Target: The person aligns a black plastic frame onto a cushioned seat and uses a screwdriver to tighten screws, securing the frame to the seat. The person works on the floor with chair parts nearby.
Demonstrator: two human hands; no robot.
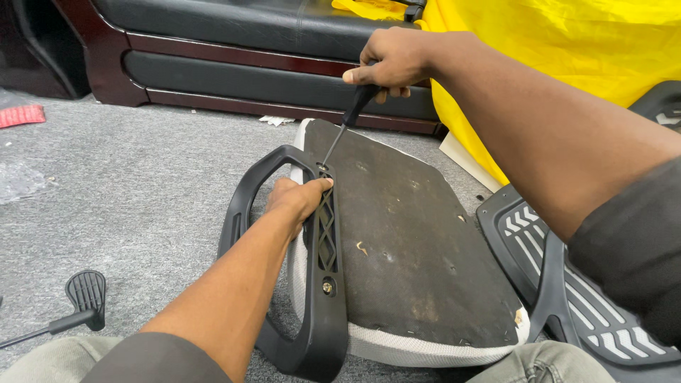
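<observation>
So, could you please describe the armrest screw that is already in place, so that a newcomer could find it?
Start at the upturned seat base on the grey carpet. Along its left edge runs a black armrest. The screw sits in the near hole, shiny and brass-coloured; the far hole has the screwdriver tip in it.

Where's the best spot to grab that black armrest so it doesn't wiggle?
Probably on the armrest's upright strip beside the seat bottom, coming from the open loop side. The loop leaves room for fingers, and that is where the left hand grips it, thumb near the upper hole. This keeps clear of the screwdriver that the right hand holds from above, and of the lower screw.
</observation>
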